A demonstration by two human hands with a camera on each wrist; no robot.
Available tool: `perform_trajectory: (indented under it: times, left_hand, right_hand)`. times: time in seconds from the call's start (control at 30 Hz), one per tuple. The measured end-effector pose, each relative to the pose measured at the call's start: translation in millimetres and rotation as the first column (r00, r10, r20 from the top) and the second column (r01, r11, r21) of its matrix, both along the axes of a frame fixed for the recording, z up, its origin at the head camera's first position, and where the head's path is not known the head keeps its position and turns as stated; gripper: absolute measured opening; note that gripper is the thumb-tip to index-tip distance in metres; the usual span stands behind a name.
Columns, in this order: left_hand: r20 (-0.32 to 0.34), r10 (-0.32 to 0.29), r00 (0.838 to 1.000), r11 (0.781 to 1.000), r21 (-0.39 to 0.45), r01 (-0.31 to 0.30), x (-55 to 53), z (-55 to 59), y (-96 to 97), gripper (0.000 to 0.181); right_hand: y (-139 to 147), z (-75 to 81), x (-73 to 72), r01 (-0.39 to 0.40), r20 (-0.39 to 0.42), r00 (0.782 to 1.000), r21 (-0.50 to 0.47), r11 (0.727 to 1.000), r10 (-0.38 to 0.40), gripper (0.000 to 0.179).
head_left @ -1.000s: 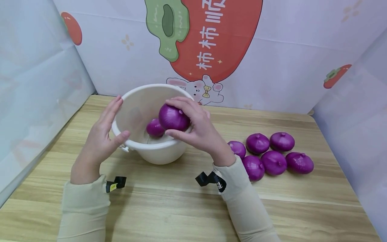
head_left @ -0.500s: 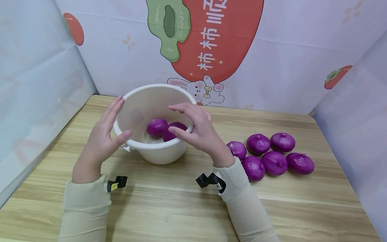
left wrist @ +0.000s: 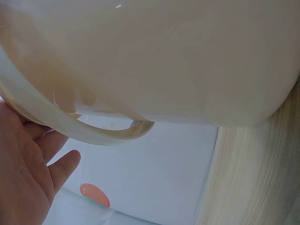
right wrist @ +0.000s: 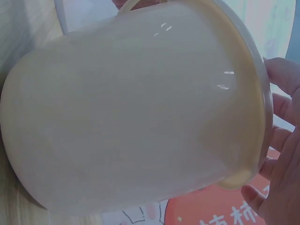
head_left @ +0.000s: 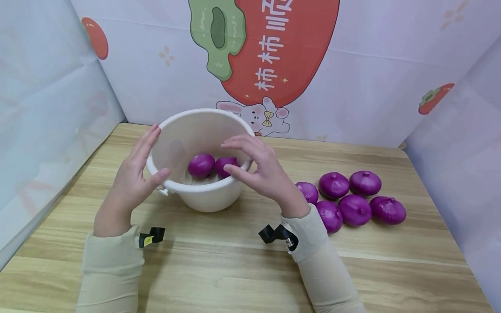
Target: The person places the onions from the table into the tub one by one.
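A white bucket [head_left: 211, 202] stands on the wooden table, with two purple onions visible inside: one onion [head_left: 201, 166] and another onion [head_left: 225, 166] partly behind my right thumb. My left hand [head_left: 131, 182] rests at the bucket's left rim, thumb and fingers spread and fairly straight. The left wrist view shows this hand [left wrist: 28, 164] beside the rim and the bucket's handle [left wrist: 89, 133]. Over the right rim is my right hand [head_left: 264, 171], fingers spread, holding no onion. In the right wrist view, its fingertips lie close to the rim of the bucket [right wrist: 131, 108].
Several purple onions [head_left: 354, 210] lie grouped on the table [head_left: 219, 269] to the right, the leftmost ones close to my right wrist. A printed backdrop [head_left: 368, 100] rises behind the table, with side walls at left and right.
The right hand has let go of an onion, which dropped into the bucket beside the other one. Since then the right hand has shifted slightly right. The left hand has hardly moved.
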State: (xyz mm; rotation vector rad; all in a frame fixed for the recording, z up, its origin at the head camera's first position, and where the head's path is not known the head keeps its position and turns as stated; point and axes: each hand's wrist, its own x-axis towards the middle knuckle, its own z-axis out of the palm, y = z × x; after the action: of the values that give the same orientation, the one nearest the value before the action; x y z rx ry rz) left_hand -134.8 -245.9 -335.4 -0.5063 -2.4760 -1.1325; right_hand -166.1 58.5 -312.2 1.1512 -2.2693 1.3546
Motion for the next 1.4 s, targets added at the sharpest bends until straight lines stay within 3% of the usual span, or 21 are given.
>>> perform_trajectory:
  times: [0.37,0.67,0.93,1.4]
  left_hand:
    - [-0.013,-0.003,1.0,1.0,0.005,0.003,-1.9,1.0,-0.1,0.078]
    - [-0.012,0.002,1.0,1.0,0.001,-0.002,-2.9,2.2,-0.3,0.077]
    - [-0.002,0.001,1.0,1.0,0.005,-0.001,-1.7,1.5,-0.4,0.077]
    - [0.002,-0.008,1.0,1.0,-0.002,0.008,-0.6,0.9,-0.6,0.078]
  right_hand:
    - [15,10.8,3.9,-0.01,-0.032,0.999,-0.075,0.997,0.008,0.036]
    - [34,22.5,8.3,0.036,-0.07,0.997,-0.054,0.998,-0.04,0.038]
    - [50,22.1,14.5,0.066,-0.084,0.994,-0.04,0.997,-0.069,0.041]
    - [80,12.6,25.1,0.152,-0.04,0.988,-0.002,0.988,-0.152,0.042]
